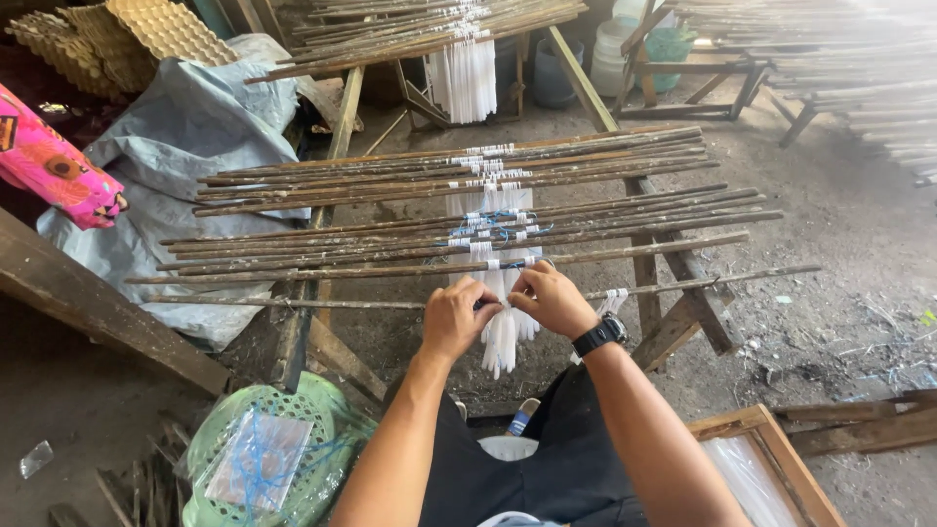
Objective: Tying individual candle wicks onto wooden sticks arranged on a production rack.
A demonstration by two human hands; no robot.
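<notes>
Here, both hands meet at the nearest stick (322,304) of the wooden rack (673,322), the landmark for everything else: the left hand (457,317) and the right hand (552,299) are closed in a pinch on the top of a bunch of white candles (503,337) that hangs below that stick, touching it. Farther back on the rack lie more sticks (390,210) with white and blue ties, and another bunch of candles (467,80) hangs from a second rack behind it. Left of the rack sits a grey tarpaulin (185,127); near its front left corner is a green plastic basket (303,420). The candles look light but brittle and slick (wax snaps if bent), so the safest hold seems to be at the wicks up by the stick, not the hanging shafts.
</notes>
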